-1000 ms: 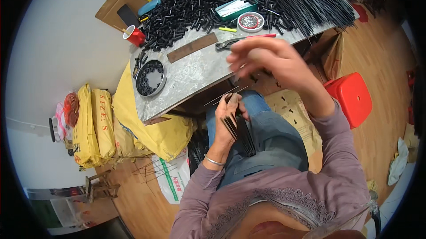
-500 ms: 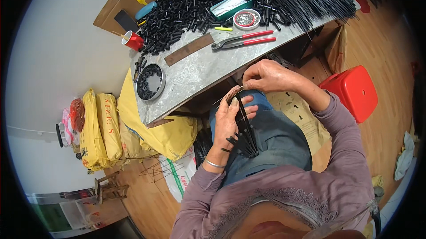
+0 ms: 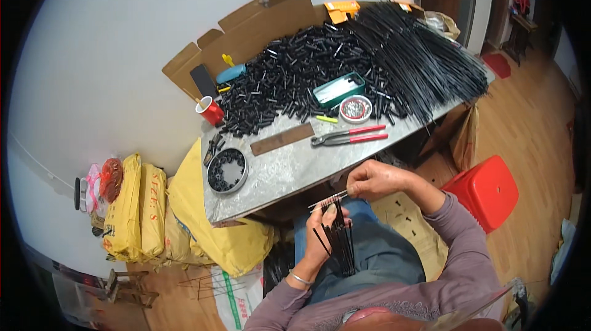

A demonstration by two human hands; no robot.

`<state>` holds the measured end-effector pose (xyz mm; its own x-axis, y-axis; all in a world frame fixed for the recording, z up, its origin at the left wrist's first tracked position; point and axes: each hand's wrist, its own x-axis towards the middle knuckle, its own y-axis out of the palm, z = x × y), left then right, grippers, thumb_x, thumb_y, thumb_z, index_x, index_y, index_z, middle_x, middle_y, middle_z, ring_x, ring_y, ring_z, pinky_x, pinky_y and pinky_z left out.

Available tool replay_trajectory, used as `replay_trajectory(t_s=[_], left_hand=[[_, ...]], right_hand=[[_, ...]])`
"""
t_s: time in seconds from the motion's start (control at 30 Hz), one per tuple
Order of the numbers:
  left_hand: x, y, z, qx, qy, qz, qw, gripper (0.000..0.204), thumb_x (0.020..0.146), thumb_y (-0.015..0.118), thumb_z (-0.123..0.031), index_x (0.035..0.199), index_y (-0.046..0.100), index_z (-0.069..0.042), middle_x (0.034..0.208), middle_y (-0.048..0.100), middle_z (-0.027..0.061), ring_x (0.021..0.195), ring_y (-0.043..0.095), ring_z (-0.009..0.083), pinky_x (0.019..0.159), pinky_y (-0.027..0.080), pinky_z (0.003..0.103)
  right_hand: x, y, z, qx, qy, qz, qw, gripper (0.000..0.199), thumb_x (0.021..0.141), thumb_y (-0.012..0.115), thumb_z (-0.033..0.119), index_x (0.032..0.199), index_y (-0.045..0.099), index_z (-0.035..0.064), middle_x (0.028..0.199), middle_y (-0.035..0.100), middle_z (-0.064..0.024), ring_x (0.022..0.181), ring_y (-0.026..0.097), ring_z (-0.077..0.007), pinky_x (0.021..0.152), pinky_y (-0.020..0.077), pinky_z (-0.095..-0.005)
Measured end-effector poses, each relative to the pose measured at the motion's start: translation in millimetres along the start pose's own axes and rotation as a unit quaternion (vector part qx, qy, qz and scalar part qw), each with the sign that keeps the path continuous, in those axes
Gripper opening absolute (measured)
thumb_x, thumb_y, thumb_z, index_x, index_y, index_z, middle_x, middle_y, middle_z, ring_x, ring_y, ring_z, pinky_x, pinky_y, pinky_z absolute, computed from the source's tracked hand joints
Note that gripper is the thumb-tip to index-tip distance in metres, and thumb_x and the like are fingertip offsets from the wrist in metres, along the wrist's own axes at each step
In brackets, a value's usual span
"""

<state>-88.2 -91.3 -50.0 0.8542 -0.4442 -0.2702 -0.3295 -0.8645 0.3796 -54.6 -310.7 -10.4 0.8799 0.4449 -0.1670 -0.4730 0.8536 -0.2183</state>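
Note:
My left hand [image 3: 315,239] is closed round the upper ends of several thin black rods [image 3: 343,250], which look like umbrella ribs. They hang side by side over my lap, their lower ends toward my waist. Across their tops runs a thin light wire [image 3: 340,195], and the rod ends appear lined up along it. My right hand [image 3: 374,179] pinches the wire's right end between thumb and fingertips. Whether the rods are threaded on the wire is too small to tell.
On the grey table [image 3: 278,174] are red-handled pincers [image 3: 351,136], a brown metal strip [image 3: 282,139], a round tin of black parts [image 3: 228,171], heaped black tubes [image 3: 295,66] and long black rods [image 3: 425,60]. A red stool [image 3: 483,192] stands right; yellow sacks [image 3: 152,208] lean left.
The view has tilted up, so the table and hands sit lower in the picture. My hands keep hold of the rods and wire; the rods' fan has shifted slightly.

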Motion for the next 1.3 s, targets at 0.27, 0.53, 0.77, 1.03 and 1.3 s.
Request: replay_trajectory(t_s=[0.27,0.53,0.77,1.03,1.3], left_hand=[[20.8,-13.7,-3.8,0.296,0.248,0.021,0.922,0.021,0.083,0.055,-0.004,0.098,0.064,0.005,0.109,0.062,0.0111,0.102,0.057,0.0207,0.092,0.042,0.030],[59.1,-45.2,-44.8,0.233,-0.022,0.211,0.949,0.052,0.096,0.053,-0.028,0.141,0.039,-0.006,0.118,0.051,0.0060,0.088,0.053,0.0093,0.074,0.046,0.024],[288.1,2.6,-162.4,0.396,0.288,0.054,0.870,0.024,0.086,0.062,-0.018,0.105,0.068,-0.003,0.073,0.063,-0.0003,0.059,0.053,0.0043,0.053,0.044,0.021],[465.4,60.4,-156.3,0.619,0.470,-0.049,0.627,0.025,0.077,0.055,-0.003,0.096,0.070,-0.009,0.100,0.063,0.0134,0.099,0.059,0.0322,0.082,0.048,0.043],[482.8,57.0,-143.2,0.732,0.433,-0.122,0.512,0.011,0.082,0.058,-0.015,0.087,0.067,-0.011,0.096,0.064,0.0083,0.095,0.059,0.0262,0.077,0.048,0.041]], right_hand=[[18.0,39.2,-72.9,0.139,0.001,0.278,0.950,0.034,0.085,0.066,0.015,0.113,0.060,-0.0031,0.105,0.064,-0.0043,0.095,0.059,-0.0149,0.084,0.0471,-0.0266],[15.1,101.3,-66.3,0.516,0.022,0.000,0.856,0.025,0.091,0.056,0.009,0.112,0.058,-0.0041,0.104,0.064,-0.0155,0.093,0.064,-0.0238,0.082,0.0530,-0.0375],[20.5,87.2,-70.4,0.536,0.075,-0.031,0.841,0.031,0.092,0.059,0.016,0.113,0.056,-0.0056,0.108,0.063,-0.0195,0.098,0.064,-0.0271,0.085,0.0536,-0.0376],[24.5,81.1,-101.8,0.602,0.119,-0.090,0.784,0.031,0.090,0.060,0.010,0.112,0.054,-0.0105,0.108,0.061,-0.0294,0.103,0.061,-0.0403,0.090,0.0513,-0.0483],[18.4,74.2,-94.0,0.542,0.081,-0.092,0.831,0.030,0.094,0.054,0.010,0.113,0.055,-0.0131,0.106,0.063,-0.0263,0.100,0.064,-0.0348,0.090,0.0528,-0.0423]])
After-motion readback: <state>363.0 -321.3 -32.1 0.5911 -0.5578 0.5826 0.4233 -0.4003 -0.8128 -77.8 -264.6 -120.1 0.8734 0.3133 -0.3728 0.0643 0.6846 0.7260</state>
